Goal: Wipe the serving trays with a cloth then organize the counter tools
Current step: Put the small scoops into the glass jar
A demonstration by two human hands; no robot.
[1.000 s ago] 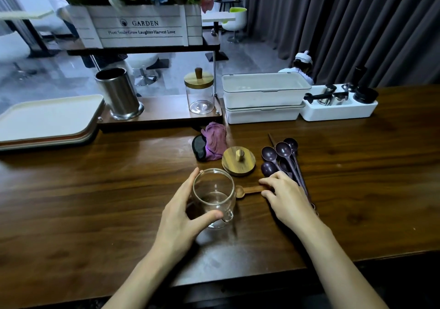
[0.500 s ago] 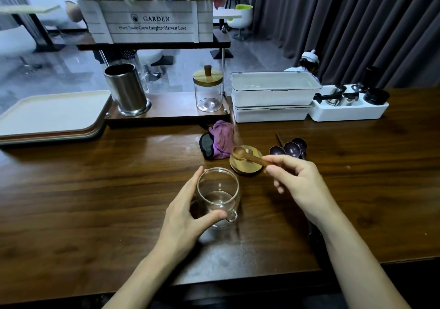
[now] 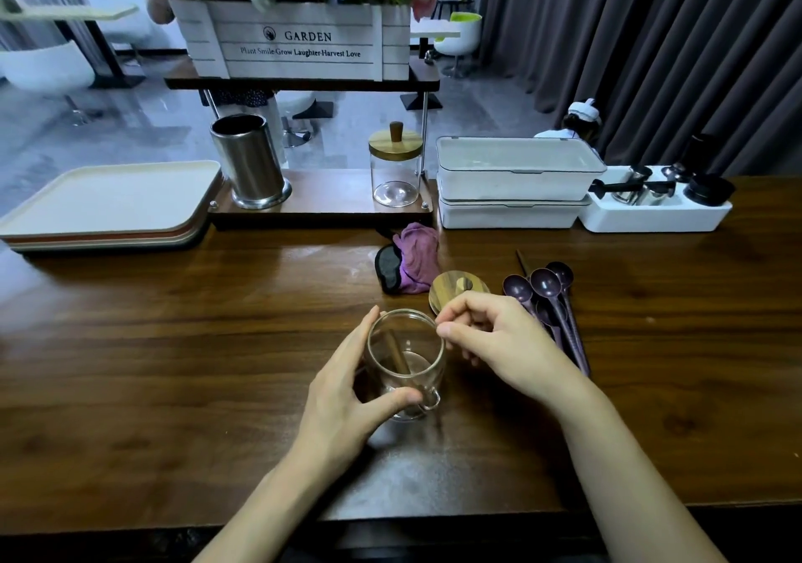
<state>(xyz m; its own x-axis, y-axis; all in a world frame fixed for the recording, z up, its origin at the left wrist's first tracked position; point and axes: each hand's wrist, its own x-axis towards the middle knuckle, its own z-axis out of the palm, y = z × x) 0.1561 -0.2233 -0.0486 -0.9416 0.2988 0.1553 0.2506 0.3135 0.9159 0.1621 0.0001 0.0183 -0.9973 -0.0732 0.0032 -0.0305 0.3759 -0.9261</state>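
Glass jar (image 3: 405, 362) stands upright and uncovered on the wooden counter (image 3: 173, 345), near the front edge and roughly central. Left hand (image 3: 347, 393) grips the jar from the left side, fingers behind the wall and thumb across the near side. Wooden spoon (image 3: 397, 352) is inside the jar, tilted and blurred. Right hand (image 3: 499, 341) sits at the right of the jar rim with its fingers curled and thumb and forefinger brought together; whether they touch the spoon cannot be told.

Jar lid (image 3: 451, 286), round and wooden with a knob, lies on the counter just behind the right hand. Purple spoons (image 3: 549, 297) lie bunched to the right of the lid, bowls pointing away, handles partly hidden by the right wrist. Purple cloth (image 3: 419, 258) lies crumpled behind the lid, with a black pad (image 3: 386, 271) touching its left side.

Serving trays (image 3: 108, 197) are stacked at the far left of the counter. On a low wooden shelf beside them stand a steel canister (image 3: 249, 163) and a lidded glass jar (image 3: 395, 167). Right of the shelf are two stacked white containers (image 3: 516, 171), then a white bin (image 3: 651, 215) holding dark and metal tools. A planter box (image 3: 299, 41) marked GARDEN sits on the upper shelf
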